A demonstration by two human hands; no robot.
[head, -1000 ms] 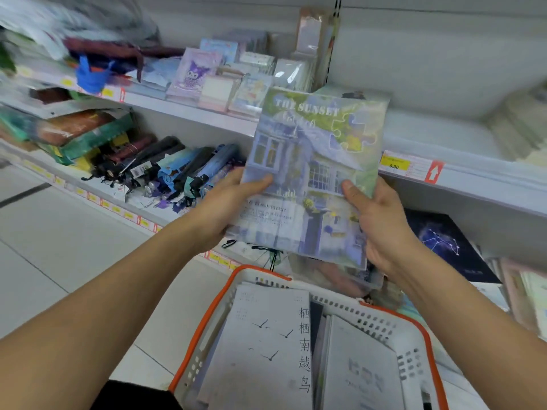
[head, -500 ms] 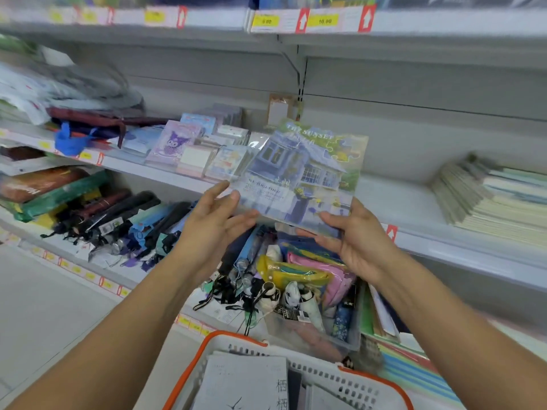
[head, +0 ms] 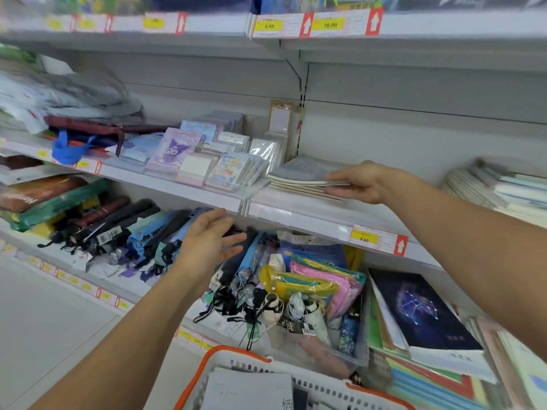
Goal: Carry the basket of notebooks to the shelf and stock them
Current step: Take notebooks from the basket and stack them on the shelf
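Head view: the right hand [head: 362, 182] pinches the near edge of the notebook stack [head: 305, 176] lying on the shelf [head: 299, 214] ahead of it; the left hand [head: 210, 238] hovers lower, fingers loosely spread, holding nothing, above the basket [head: 260, 377] of notebooks

The shelf [head: 299, 216] looks like smooth, matt white-painted metal. The basket [head: 319, 389] is perforated white plastic with a glossy orange rim. The notebooks [head: 302, 176] on the shelf have paper pages under a faintly shiny cover. The small notepads [head: 189, 161] sit in glossy clear film. The folded umbrellas [head: 124, 232] are matt cloth.
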